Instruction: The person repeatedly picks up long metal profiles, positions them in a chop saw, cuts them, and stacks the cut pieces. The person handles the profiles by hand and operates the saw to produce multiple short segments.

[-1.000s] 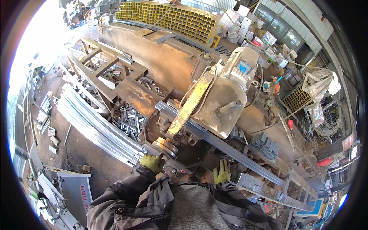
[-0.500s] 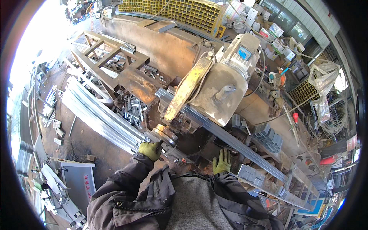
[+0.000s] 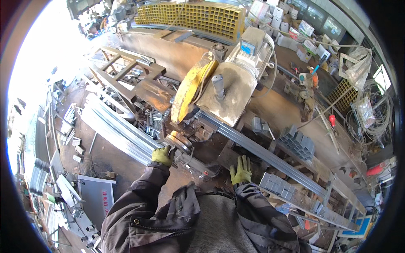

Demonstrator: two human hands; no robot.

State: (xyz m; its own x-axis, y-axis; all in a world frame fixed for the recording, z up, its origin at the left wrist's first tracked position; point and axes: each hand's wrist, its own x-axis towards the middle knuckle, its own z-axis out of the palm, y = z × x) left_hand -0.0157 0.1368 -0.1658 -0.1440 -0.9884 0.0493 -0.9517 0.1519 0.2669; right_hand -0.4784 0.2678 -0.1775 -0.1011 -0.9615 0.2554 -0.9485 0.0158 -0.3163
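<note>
My left hand [image 3: 162,156], in a yellow-green glove, is closed beside the round metal wheel [image 3: 179,141] at the front of a cut-off saw. What its fingers wrap round is hidden. My right hand [image 3: 241,170], gloved alike, is held with fingers stretched apart and nothing in it, over the near side of the bench. The saw has a yellow blade guard [image 3: 192,90], a grey motor [image 3: 254,46] and an upright grey handle [image 3: 218,87]. Beneath the saw head, long grey metal tubes [image 3: 270,156] run diagonally toward the lower right.
Long silvery bars [image 3: 120,128] lie to the left, near a rusty frame [image 3: 126,71]. Cut tube pieces stand stacked [image 3: 297,141] on the right, with another block [image 3: 276,185] nearer me. Yellow square tubes [image 3: 190,19] are piled behind. A grey panel [image 3: 95,198] stands lower left.
The saw head has tipped to another angle, and its handle now points up rather than rightward. The whole view has shifted a little. Both hands keep about the same poses.
</note>
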